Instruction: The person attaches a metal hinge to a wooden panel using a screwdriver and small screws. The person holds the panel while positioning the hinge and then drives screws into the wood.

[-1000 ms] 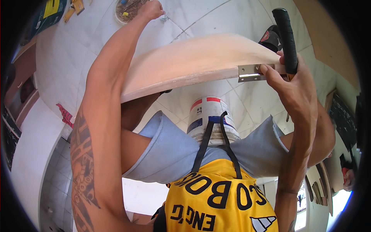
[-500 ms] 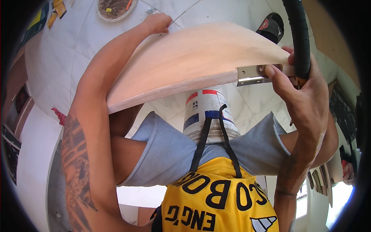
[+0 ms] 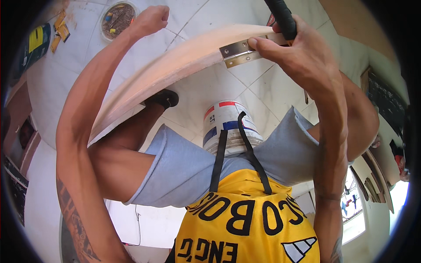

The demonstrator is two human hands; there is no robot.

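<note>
A long pale wooden board (image 3: 166, 70) lies across my lap, its edge facing me. My left hand (image 3: 151, 19) is closed in a fist at the board's far side; what it holds is hidden. My right hand (image 3: 302, 52) grips a black tool handle (image 3: 283, 17), and its thumb presses a brass hinge (image 3: 239, 51) against the board's edge near its right end.
I sit over a white bucket (image 3: 226, 125) with red and blue labels between my knees. A round tub of small parts (image 3: 118, 17) and yellow packets (image 3: 59, 30) lie on the white tiled floor (image 3: 258, 87). My black shoe (image 3: 164, 97) rests under the board.
The board and both hands have shifted left in the view and tilted. My right hand slid along with the hinge, still gripping the black handle.
</note>
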